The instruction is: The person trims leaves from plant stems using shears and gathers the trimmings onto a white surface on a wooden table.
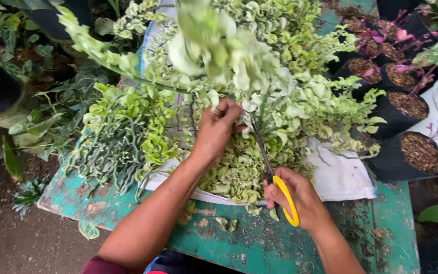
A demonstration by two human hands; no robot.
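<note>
The hands are both closed, the left hand (pixel 218 127) gripping a leafy stem (pixel 229 66) above the tabletop (pixel 381 238), the right hand (pixel 295 198) working yellow-handled scissors (pixel 272 172) whose blades sit so near the fingers they could nick them

I count my two hands, the left hand (pixel 218 129) and the right hand (pixel 296 199), and one pair of scissors (pixel 272 175) with yellow handles. One white sack (pixel 341 178) lies on the one green tabletop (pixel 376 236). At the right I see at least six black pots (pixel 396 161) of soil, though more may be hidden.
</note>
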